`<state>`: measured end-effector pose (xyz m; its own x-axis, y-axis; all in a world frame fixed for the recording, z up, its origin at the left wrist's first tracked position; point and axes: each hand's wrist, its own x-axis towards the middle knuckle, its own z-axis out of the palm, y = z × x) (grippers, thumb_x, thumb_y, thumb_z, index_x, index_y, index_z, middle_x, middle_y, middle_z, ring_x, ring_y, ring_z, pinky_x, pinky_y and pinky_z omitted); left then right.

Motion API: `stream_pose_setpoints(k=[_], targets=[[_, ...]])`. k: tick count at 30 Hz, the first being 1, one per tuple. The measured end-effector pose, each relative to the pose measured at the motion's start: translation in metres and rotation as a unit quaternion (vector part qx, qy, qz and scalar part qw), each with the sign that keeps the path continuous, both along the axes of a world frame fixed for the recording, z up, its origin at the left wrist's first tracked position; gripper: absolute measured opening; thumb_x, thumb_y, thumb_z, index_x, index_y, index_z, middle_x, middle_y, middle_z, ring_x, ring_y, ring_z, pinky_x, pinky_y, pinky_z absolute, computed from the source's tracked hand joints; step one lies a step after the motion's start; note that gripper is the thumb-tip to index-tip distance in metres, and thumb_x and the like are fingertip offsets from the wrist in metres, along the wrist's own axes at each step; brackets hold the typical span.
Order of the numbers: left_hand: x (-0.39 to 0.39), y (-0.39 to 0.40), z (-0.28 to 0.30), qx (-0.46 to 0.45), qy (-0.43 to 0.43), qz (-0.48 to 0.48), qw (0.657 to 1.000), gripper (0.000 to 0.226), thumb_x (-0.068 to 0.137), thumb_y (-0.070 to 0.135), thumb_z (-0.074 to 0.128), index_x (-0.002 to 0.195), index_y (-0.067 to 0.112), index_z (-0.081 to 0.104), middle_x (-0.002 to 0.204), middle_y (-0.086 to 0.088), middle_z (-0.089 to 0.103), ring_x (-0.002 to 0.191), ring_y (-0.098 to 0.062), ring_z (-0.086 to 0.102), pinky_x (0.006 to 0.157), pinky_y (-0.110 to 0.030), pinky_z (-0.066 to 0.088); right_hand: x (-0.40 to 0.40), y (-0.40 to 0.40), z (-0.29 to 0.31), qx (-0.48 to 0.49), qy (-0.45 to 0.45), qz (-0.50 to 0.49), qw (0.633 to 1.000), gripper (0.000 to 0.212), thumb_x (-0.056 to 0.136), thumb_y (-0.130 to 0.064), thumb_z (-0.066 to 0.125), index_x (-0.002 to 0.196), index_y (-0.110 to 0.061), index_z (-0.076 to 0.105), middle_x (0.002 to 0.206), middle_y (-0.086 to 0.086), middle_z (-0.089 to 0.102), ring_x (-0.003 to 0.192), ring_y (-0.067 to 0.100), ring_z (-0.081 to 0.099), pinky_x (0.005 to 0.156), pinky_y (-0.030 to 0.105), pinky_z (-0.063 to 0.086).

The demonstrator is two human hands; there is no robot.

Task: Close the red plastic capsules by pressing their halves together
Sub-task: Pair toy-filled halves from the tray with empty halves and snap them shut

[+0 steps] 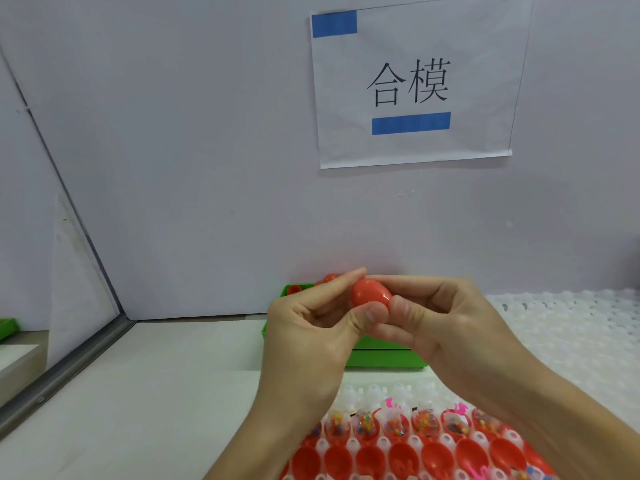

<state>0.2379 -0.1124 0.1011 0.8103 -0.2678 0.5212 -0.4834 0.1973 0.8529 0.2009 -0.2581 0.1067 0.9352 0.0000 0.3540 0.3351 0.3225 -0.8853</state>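
Both hands, the left hand (311, 318) and the right hand (446, 317), pinch one red capsule (370, 294) above the green bin (384, 358), where a few closed ones seem to lie, while many open halves (405, 455) still wait in the tray on the worktop (156, 393).

A pale wall (173, 133) fills the top of the frame, with a white paper sign (415, 84) at the upper right — black letters, two blue bars. A white table (156, 393) lies lower left — a grey metal strip (69, 368) runs along its left edge.
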Motion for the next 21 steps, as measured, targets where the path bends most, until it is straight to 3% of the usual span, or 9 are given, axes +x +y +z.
stream_pose_setpoints(k=[2, 5, 11, 13, 17, 21], targets=[[0.002, 0.002, 0.000, 0.015, -0.007, -0.007, 1.000, 0.060, 0.055, 0.034, 0.092, 0.111, 0.026, 0.072, 0.098, 0.007, 0.078, 0.096, -0.010, 0.073, 0.083, -0.019, 0.056, 0.000, -0.002, 0.002, 0.027, 0.012, 0.020, 0.999, 0.031, 0.072, -0.007, 0.062, 0.100, -0.006, 0.076, 0.103, 0.018, 0.075, 0.098, 0.027, 0.073, 0.077, 0.025, 0.059], [0.002, 0.003, 0.000, 0.032, -0.032, -0.027, 0.999, 0.054, 0.068, 0.021, 0.080, 0.119, 0.027, 0.066, 0.107, 0.009, 0.076, 0.103, -0.008, 0.071, 0.086, -0.019, 0.055, -0.002, -0.006, 0.006, 0.043, 0.008, 0.052, 0.998, 0.035, 0.074, -0.002, 0.057, 0.104, -0.006, 0.074, 0.105, 0.018, 0.074, 0.096, 0.027, 0.074, 0.076, 0.024, 0.058], [0.003, 0.003, 0.000, 0.069, -0.083, -0.033, 0.994, 0.033, 0.081, 0.001, 0.075, 0.104, 0.024, 0.068, 0.102, 0.003, 0.073, 0.101, -0.013, 0.069, 0.081, -0.017, 0.054, -0.005, -0.013, 0.008, 0.013, 0.014, 0.090, 0.996, 0.043, 0.079, 0.005, 0.052, 0.120, 0.001, 0.065, 0.114, 0.026, 0.069, 0.105, 0.037, 0.069, 0.083, 0.029, 0.058], [0.003, 0.002, -0.002, 0.057, -0.088, -0.023, 0.994, 0.030, 0.079, 0.004, 0.076, 0.101, 0.023, 0.067, 0.101, 0.003, 0.073, 0.100, -0.012, 0.070, 0.080, -0.017, 0.055, -0.005, -0.014, 0.008, 0.021, 0.021, 0.089, 0.996, 0.043, 0.080, 0.004, 0.053, 0.121, 0.001, 0.063, 0.114, 0.027, 0.069, 0.104, 0.037, 0.069, 0.083, 0.030, 0.058], [0.001, 0.001, -0.003, 0.065, -0.118, 0.047, 0.990, 0.029, 0.070, 0.031, 0.077, 0.096, 0.032, 0.066, 0.102, 0.010, 0.071, 0.100, -0.013, 0.069, 0.075, -0.016, 0.055, -0.004, -0.014, 0.009, -0.010, 0.027, 0.035, 0.999, 0.037, 0.075, -0.012, 0.064, 0.111, -0.005, 0.071, 0.107, 0.026, 0.071, 0.093, 0.034, 0.072, 0.077, 0.029, 0.059], [0.000, 0.001, -0.003, 0.111, -0.164, 0.135, 0.971, 0.032, 0.071, 0.042, 0.084, 0.095, 0.035, 0.063, 0.093, 0.016, 0.069, 0.085, -0.010, 0.067, 0.068, -0.016, 0.053, -0.004, -0.014, 0.008, -0.072, 0.014, -0.026, 0.997, 0.027, 0.069, -0.024, 0.070, 0.093, -0.013, 0.076, 0.088, 0.014, 0.076, 0.076, 0.019, 0.072, 0.070, 0.021, 0.058]])
